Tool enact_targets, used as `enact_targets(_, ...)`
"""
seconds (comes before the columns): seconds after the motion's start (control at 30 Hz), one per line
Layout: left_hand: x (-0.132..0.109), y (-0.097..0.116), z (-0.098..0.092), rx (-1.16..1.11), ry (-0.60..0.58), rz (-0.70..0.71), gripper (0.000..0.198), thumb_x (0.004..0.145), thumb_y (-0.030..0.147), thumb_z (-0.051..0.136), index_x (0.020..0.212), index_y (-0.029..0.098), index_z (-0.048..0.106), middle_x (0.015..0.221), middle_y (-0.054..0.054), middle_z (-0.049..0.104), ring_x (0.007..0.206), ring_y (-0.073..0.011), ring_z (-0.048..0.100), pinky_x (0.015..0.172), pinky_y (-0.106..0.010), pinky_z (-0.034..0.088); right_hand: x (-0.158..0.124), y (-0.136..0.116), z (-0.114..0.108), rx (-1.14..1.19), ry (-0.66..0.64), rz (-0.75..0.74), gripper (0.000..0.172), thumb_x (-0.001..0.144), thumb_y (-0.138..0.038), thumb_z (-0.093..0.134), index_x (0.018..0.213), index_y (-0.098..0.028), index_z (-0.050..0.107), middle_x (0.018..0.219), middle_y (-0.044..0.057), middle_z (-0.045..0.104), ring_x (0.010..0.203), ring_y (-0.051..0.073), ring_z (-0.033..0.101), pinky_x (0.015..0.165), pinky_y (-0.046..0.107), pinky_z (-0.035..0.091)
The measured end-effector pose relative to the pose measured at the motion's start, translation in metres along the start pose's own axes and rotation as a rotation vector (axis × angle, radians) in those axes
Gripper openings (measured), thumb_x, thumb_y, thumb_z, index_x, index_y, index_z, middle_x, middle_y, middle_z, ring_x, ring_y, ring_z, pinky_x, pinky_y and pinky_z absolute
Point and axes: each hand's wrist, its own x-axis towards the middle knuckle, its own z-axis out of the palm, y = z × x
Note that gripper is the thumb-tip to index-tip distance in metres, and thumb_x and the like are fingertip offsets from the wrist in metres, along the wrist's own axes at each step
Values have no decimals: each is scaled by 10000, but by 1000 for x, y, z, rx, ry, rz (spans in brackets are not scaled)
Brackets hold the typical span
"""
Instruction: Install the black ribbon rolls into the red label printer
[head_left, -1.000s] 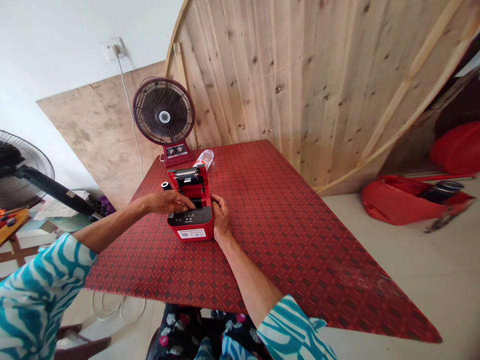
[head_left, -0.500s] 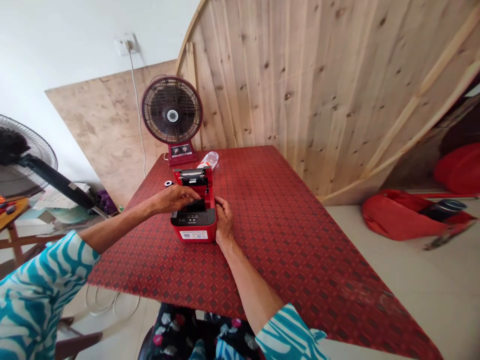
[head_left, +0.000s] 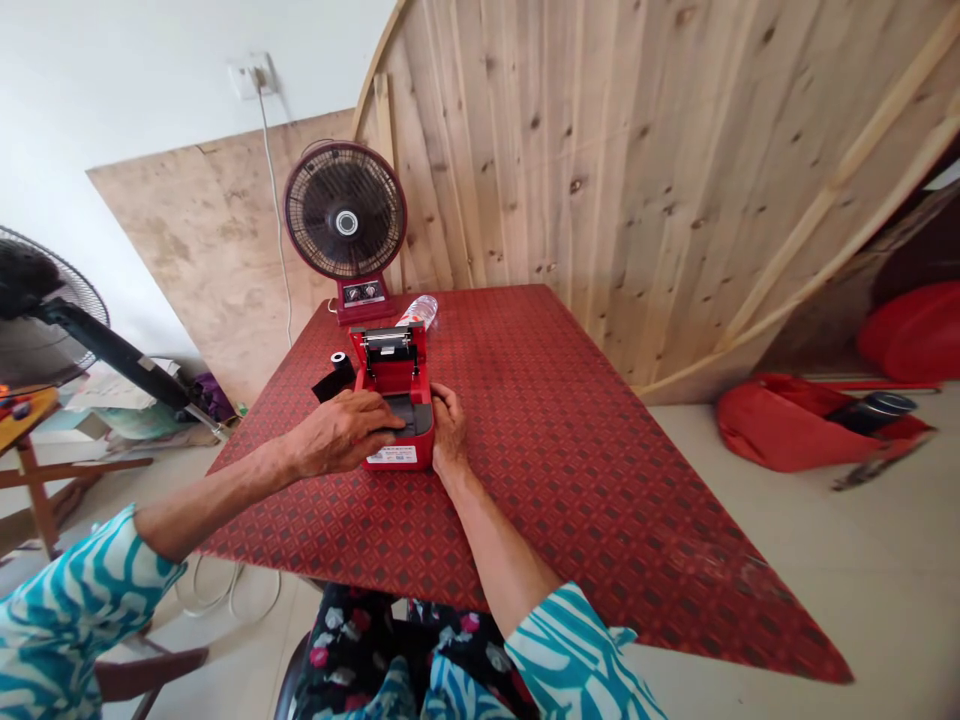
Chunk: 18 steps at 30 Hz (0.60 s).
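A small red label printer (head_left: 416, 452) with a black top sits on the table, its lid (head_left: 386, 345) raised at the back. A roller and metal bar show inside the lid. My left hand (head_left: 349, 430) lies over the printer's front left, fingers stretched onto the black top panel and hiding part of it. I cannot see anything held in it. Around the printer's right side, my right hand (head_left: 450, 430) is closed, fingers behind the edge. Just left of the printer lies a black roll (head_left: 342, 374) with a white core, its loose end spread out.
A clear plastic bottle (head_left: 422, 310) lies behind the printer, near a maroon table fan (head_left: 346, 225). The red patterned table (head_left: 570, 480) meets a wooden board wall (head_left: 570, 150). At left stands a floor fan (head_left: 82, 330); a red bag (head_left: 772, 425) rests on the floor at right.
My left hand has moved from the printer's open compartment toward its front, and the black piece that stood tilted there now lies flat. More of the black roll shows. My right hand stays put.
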Motion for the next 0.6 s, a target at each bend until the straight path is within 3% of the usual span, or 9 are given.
enact_targets(0.13, -5, 1, 4, 79, 3, -2, 254, 919, 285, 536, 1121, 154, 617, 1005, -97, 653, 935, -205, 616, 828, -339, 491, 0, 0, 0, -13, 3, -8, 295, 777, -349, 491, 983, -234, 667, 1000, 18, 701, 986, 192, 597, 879, 343, 450)
enact_targets(0.3, -10, 5, 7, 177, 106, 22, 212, 943, 221, 472, 1075, 154, 625, 934, -76, 683, 842, -173, 626, 733, -290, 474, 1, 0, 1, -12, 7, -26, 285, 768, -332, 483, 958, -229, 668, 1006, 22, 698, 994, 195, 593, 891, 354, 449)
enact_targets(0.6, -15, 18, 16, 352, 243, 86, 153, 907, 144, 509, 1000, 166, 628, 907, -47, 706, 761, -157, 604, 681, -301, 414, 0, -1, -1, -19, 0, 2, 290, 773, -339, 483, 975, -228, 660, 1031, 29, 692, 1009, 199, 599, 919, 364, 448)
